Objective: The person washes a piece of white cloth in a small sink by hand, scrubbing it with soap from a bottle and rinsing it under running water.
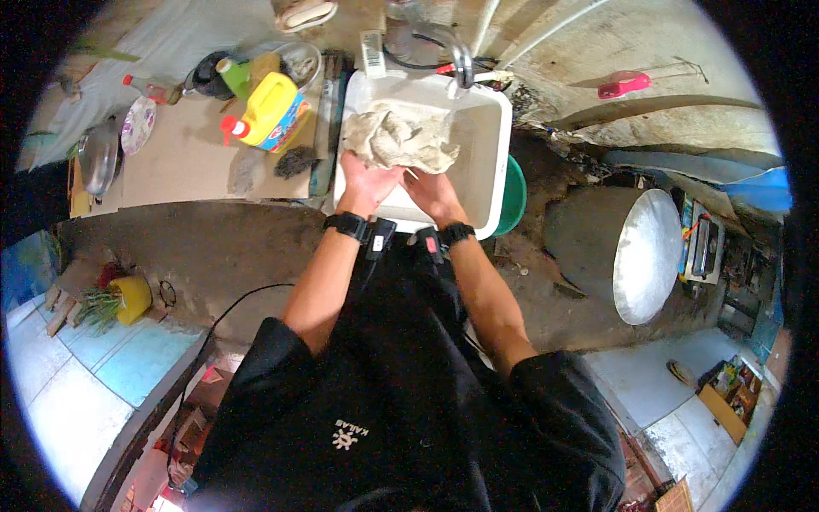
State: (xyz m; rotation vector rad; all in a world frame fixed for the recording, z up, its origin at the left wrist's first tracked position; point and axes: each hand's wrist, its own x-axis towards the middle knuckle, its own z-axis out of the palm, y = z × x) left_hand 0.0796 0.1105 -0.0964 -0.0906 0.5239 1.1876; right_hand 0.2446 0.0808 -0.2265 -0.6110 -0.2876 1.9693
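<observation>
1. Crumpled off-white cloth [397, 136] sits over the left part of a white rectangular sink basin [490, 162], reaching close to the basin's left edge; whether it touches the basin floor is unclear.
2. Left bare hand [368, 183], below a black wristband [346, 224], meets the cloth's near left edge; its fingers run under the folds, so I cannot tell whether they are spread or pressed together.
3. Right bare hand [432, 194] is just beside it, at the cloth's near right edge; its fingertips are also covered, their grip untellable.
4. Room to move is widest on the right, between cloth and right rim, where basin surface shows. A curved shiny metal faucet [463, 68] borders this space at the back.
5. Outside the right rim, a round green plastic tub [514, 196] shows partly.
6. Leftward, past the rim, a yellow plastic jug with a red cap [271, 111] and a dark tangled scourer [296, 162] rest on a flat tan countertop [192, 166].
</observation>
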